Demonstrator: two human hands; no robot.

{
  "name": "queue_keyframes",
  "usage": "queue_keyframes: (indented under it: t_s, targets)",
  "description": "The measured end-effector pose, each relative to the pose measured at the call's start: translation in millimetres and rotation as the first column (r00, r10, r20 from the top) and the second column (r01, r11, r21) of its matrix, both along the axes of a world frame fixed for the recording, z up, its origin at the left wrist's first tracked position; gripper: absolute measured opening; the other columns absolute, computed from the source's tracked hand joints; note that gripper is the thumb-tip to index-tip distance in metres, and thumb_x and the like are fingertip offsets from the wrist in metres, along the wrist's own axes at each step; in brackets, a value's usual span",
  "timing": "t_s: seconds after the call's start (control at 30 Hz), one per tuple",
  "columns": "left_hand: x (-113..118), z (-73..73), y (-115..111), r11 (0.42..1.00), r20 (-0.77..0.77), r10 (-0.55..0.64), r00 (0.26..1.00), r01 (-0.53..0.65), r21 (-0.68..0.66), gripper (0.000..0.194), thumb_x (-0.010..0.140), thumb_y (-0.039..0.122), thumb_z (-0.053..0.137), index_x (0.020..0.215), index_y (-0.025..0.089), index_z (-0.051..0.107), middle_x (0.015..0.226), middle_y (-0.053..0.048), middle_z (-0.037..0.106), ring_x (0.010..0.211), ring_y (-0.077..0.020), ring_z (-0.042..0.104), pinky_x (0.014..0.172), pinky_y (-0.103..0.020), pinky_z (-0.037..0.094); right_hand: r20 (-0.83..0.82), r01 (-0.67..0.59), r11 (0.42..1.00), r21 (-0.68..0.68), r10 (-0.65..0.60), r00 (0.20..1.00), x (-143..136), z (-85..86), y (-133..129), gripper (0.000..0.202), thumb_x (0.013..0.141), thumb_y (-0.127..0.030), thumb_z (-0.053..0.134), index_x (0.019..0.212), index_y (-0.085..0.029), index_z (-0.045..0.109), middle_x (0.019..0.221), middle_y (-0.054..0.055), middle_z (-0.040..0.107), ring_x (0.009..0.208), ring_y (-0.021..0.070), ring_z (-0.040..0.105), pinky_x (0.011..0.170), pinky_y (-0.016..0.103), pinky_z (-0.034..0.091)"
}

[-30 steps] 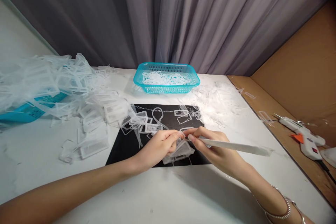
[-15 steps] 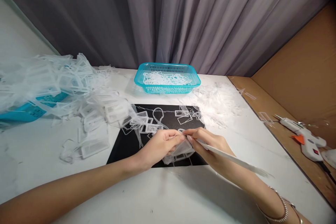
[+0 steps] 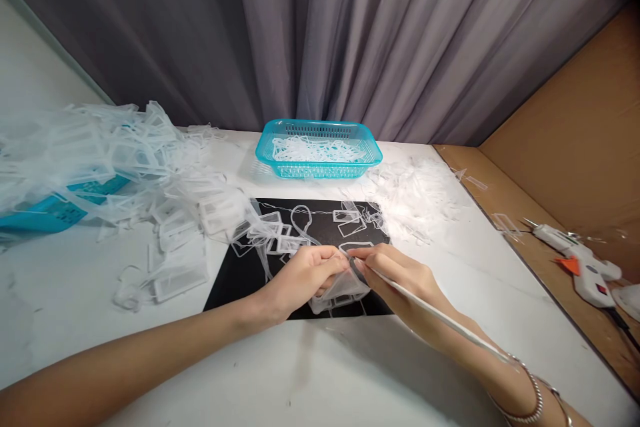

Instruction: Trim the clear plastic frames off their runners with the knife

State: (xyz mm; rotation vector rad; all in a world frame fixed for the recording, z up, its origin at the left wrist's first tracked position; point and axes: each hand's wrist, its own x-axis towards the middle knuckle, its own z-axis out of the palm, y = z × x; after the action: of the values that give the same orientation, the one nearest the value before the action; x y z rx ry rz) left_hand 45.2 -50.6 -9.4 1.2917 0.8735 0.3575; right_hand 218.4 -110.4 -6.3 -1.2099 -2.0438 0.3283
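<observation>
— White strip [image 3: 440, 313], one: far end has been swung lower, toward the bracelet [image 3: 539, 401], lower right.
— Translucent piece [image 3: 345, 288], lower centre, over black mat [image 3: 231, 288]: how best handled?
— Best steadied near the strip's tip, lightly pressed.
— Grips?
— Piece pinched closely by left hand [image 3: 305, 280]; strip held narrowly by right hand [image 3: 407, 268]. Beyond, blue basket [image 3: 320, 163], above centre.

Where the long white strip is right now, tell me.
In the head view, the long white strip is right of centre, held in the right hand and slanting back over the forearm towards the bracelet.
</observation>
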Motion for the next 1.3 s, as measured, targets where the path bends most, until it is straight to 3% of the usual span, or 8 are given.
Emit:
queue_keyframes:
  t_s: [0.27, 0.63, 0.8, 0.93, 1.07, 1.13, 1.2, 1.3]
  targets:
    - [0, 1.9, 1, 1.0, 0.006, -0.023, 1.0, 0.023, 0.011, 0.024, 0.083, 0.032, 0.047, 0.065, 0.017, 0.043, 0.051, 0.009, 0.025, 0.048, -0.0079, 0.017, 0.045, -0.024, 0.014, 0.037, -0.023, 0.999, -0.036, 0.024, 0.999, 5, 2.8, -1, 0.024, 0.093, -0.014, 0.035, 0.078, -0.02, 0.053, 0.092, 0.008, 0.065, 0.082, 0.0176, 0.061, 0.063, 0.029, 0.051]
    - [-1, 2.8, 3, 0.991, -0.038, -0.121, 0.992, 0.123, 0.058, 0.022, 0.076, 0.024, 0.047, 0.056, 0.017, 0.042, 0.044, 0.008, 0.028, 0.044, -0.0072, 0.022, 0.044, -0.023, 0.017, 0.108, -0.012, 1.0, -0.01, 0.013, 0.994, 19, 3.7, 4, 0.021, 0.093, -0.015, 0.038, 0.078, -0.021, 0.051, 0.1, 0.007, 0.064, 0.083, 0.0164, 0.059, 0.071, 0.033, 0.051]
    - [-6, 9.1, 9, 0.961, -0.063, -0.255, 0.965, 0.26, 0.091, 0.025, 0.072, 0.021, 0.045, 0.049, 0.017, 0.037, 0.044, 0.006, 0.028, 0.045, -0.0079, 0.023, 0.044, -0.026, 0.015, 0.122, -0.062, 0.995, -0.081, 0.072, 0.99, 25, 10.8, 1, 0.022, 0.094, -0.016, 0.037, 0.084, -0.021, 0.055, 0.101, 0.007, 0.063, 0.085, 0.0165, 0.06, 0.071, 0.031, 0.051]
    - [-13, 14.4, 16, 0.901, -0.09, -0.408, 0.909, 0.416, 0.123, 0.021, 0.068, 0.017, 0.043, 0.047, 0.017, 0.04, 0.046, 0.004, 0.03, 0.046, -0.0088, 0.024, 0.044, -0.027, 0.014, 0.103, -0.081, 0.982, -0.169, 0.1, 0.99, 36, 14.5, 1, 0.02, 0.094, -0.018, 0.038, 0.092, -0.02, 0.058, 0.102, 0.008, 0.063, 0.085, 0.0165, 0.06, 0.068, 0.029, 0.05]
    - [-17, 14.9, 21, 0.831, -0.11, -0.53, 0.841, 0.541, 0.132, 0.022, 0.064, 0.014, 0.045, 0.042, 0.015, 0.042, 0.044, 0.002, 0.036, 0.044, -0.0084, 0.026, 0.043, -0.026, 0.015, -0.075, -0.045, 0.954, -0.297, 0.024, 0.997, 51, 19.6, 5, 0.016, 0.091, -0.026, 0.047, 0.086, -0.021, 0.06, 0.096, 0.007, 0.067, 0.075, 0.0169, 0.062, 0.061, 0.029, 0.048]
    - [-16, 16.9, 23, 0.855, -0.089, -0.494, 0.865, 0.502, 0.128, 0.017, 0.071, 0.02, 0.049, 0.056, 0.014, 0.056, 0.045, 0.004, 0.033, 0.044, -0.0079, 0.024, 0.043, -0.025, 0.016, -0.311, -0.128, 0.903, -0.411, -0.006, 0.95, 53, 21.6, 8, 0.014, 0.089, -0.029, 0.053, 0.078, -0.021, 0.058, 0.093, 0.007, 0.069, 0.079, 0.0184, 0.063, 0.066, 0.031, 0.049]
    - [-14, 20.3, 22, 0.898, -0.071, -0.419, 0.905, 0.425, 0.117, 0.021, 0.078, 0.03, 0.052, 0.091, 0.016, 0.062, 0.046, 0.008, 0.028, 0.043, -0.0075, 0.021, 0.042, -0.023, 0.017, -0.574, -0.283, 0.818, -0.502, -0.07, 0.816, 48, 21.6, 9, 0.017, 0.087, -0.029, 0.056, 0.073, -0.02, 0.055, 0.092, 0.006, 0.07, 0.082, 0.0188, 0.064, 0.074, 0.033, 0.048]
    - [-10, 23.7, 18, 0.932, -0.07, -0.325, 0.943, 0.332, 0.144, 0.049, 0.08, 0.037, 0.056, 0.126, 0.022, 0.043, 0.044, 0.011, 0.03, 0.041, -0.0072, 0.024, 0.041, -0.019, 0.02, -0.803, -0.51, 0.681, -0.526, -0.2, 0.562, 34, 16.9, 13, 0.019, 0.087, -0.026, 0.058, 0.07, -0.02, 0.051, 0.089, 0.005, 0.069, 0.074, 0.0162, 0.064, 0.076, 0.034, 0.047]
